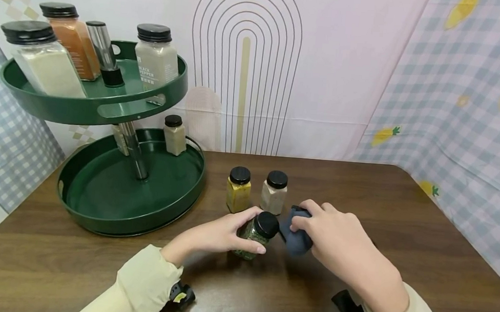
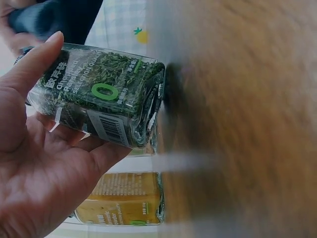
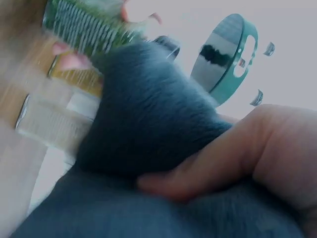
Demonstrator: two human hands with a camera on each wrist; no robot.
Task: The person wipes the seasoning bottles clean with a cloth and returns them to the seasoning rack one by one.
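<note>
left hand (image 1: 226,235) gripping herb jar (image 1: 254,234), right hand (image 1: 336,236) pinching cloth (image 1: 297,238)

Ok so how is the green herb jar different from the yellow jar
The herb jar is held in the left hand, while the yellow jar stands on the table. The herb jar is tilted; the yellow jar is upright. The herb jar shows green, leafy contents; the yellow jar's are yellow. Both are clear, squarish jars with black lids.
</note>
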